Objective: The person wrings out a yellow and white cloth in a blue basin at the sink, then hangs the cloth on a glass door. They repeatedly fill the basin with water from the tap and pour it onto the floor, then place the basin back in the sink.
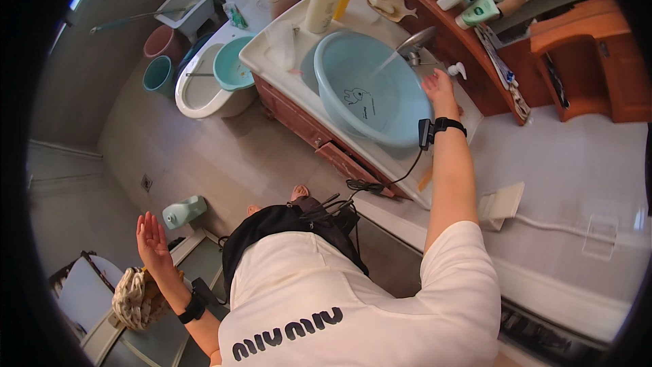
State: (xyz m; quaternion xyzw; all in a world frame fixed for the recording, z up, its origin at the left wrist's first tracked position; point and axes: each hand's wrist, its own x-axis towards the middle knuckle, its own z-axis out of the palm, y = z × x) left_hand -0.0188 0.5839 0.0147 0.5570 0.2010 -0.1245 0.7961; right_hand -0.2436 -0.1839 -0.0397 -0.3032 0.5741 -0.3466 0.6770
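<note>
My right hand (pixel 440 90) is at the right rim of a large light-blue plastic basin (pixel 326 105), fingers loosely apart and holding nothing that I can see. Whether it touches the rim is hard to tell. The basin rests on the white sink counter (pixel 280 35). From the metal faucet (pixel 415 41) a stream of water falls into it, just beyond my fingers. My left hand (pixel 153 241) is raised far from the counter at lower left, palm up, fingers stretched out, with nothing in it. A pale green jug (pixel 184 212) lies on the floor beyond it.
Pump bottles (pixel 324 3) stand behind the basin. Left of the counter is a toilet (pixel 197 88) with a turquoise basin (pixel 233 61) on it. Several buckets (pixel 158 75) are farther left. An orange-brown shelf (pixel 468 34) lines the wall. A cable (pixel 409 170) hangs from my right wrist.
</note>
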